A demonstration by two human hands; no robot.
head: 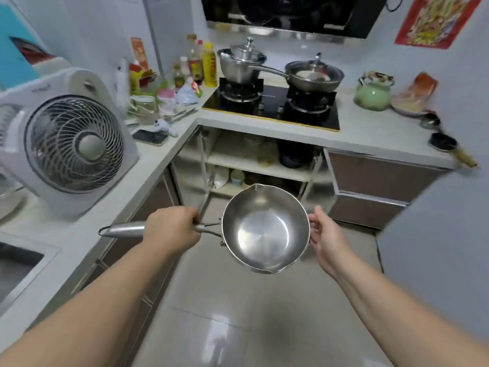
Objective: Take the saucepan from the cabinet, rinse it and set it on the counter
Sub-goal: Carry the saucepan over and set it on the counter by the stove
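The left hand [172,230] is closed in a fist round the handle [124,230] of the saucepan [265,229], knuckles up, forearm reaching in from the lower left. The right hand [326,238] is open, fingers loosely curved, its fingertips [313,221] touching the pan's far rim; it grips nothing. The pan hangs in the air between the two hands, mouth up and empty, above the tiled floor [238,327].

Just beyond the hands an open cabinet [254,165] shows shelves with blurred crockery. Above it runs a white counter [370,128] with a black gas hob [272,104] carrying a lidded pot [240,63] and a lidded pan [315,75]. Right of the hob sits a green kettle [373,92]. Left of the left hand the counter bears a white fan [68,144], a phone [150,137] and bottles [201,63]; a sink [16,268] lies at the near left edge.

A red poster [436,19] hangs on the wall, upper right; its writing is too blurred to read, as are the bottle labels.
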